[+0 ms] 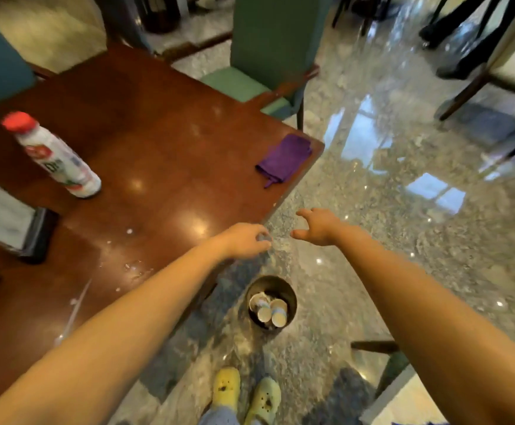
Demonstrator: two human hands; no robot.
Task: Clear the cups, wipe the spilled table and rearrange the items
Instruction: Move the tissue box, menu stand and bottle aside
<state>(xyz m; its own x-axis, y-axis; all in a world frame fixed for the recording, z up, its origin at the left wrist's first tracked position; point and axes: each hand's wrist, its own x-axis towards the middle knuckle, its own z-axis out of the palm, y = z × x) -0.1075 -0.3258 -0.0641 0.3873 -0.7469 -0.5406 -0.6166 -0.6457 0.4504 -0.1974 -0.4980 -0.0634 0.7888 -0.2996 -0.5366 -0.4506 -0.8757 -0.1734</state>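
Both my arms reach forward past the near right edge of a dark wooden table (164, 142). My left hand (245, 240) hovers at the table's edge with its fingers loosely curled, holding nothing. My right hand (316, 227) is over the floor, fingers spread and empty. On the floor below stands a round metal bin (290, 297) with several paper cups (270, 308) inside. A folded purple cloth (283, 159) lies at the table's right corner. Spilled droplets (133, 265) glisten on the table near my left forearm.
A white bottle (56, 157) with a red cap stands at the table's left. A black stand with a card (20, 228) sits at the left edge. A green chair (268, 56) is behind the table. The floor is shiny stone. My feet in yellow clogs (245, 394) are below.
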